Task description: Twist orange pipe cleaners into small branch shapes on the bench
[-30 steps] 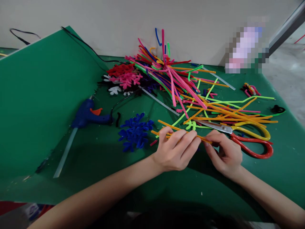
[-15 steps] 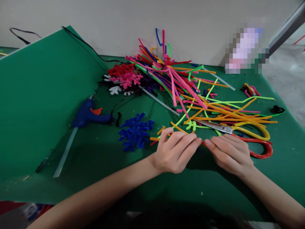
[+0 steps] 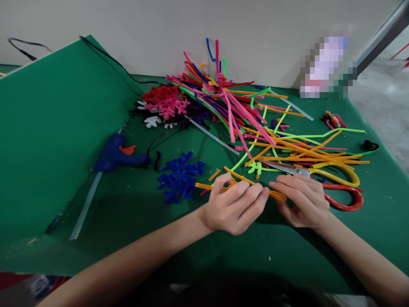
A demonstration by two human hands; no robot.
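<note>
Orange pipe cleaners (image 3: 204, 186): at least 2 fuzzy strands, held just above the green table (image 3: 287, 256), directly in front of the person.

- Long axis: left to right across the view, dipping slightly toward the right. The loose ends stick out past the left hand toward the blue pipe-cleaner shapes (image 3: 180, 179). The rounded, folded end sits at the right hand.
- Left hand (image 3: 234, 204): fingers curled closed over the middle of the strands and hiding most of their length.
- Right hand (image 3: 303, 200): fingertips pinched on the folded end, with the palm turned partly down.
- Spacing: the 2 hands are just beside each other, with a short stretch of orange showing between them. Both are on the strands, so neither is the nearer one.

Nearby items:
- Scissors (image 3: 341, 187) with 1 red and 1 yellow handle, just beyond the right hand, blades pointing left.
- Loose pile of mixed-colour pipe cleaners (image 3: 243, 115), farther back.
- Blue glue gun (image 3: 118, 155), well to the left, with a clear glue stick (image 3: 84, 207) trailing from it.
- Green board (image 3: 47, 128), raised at the far left.
</note>
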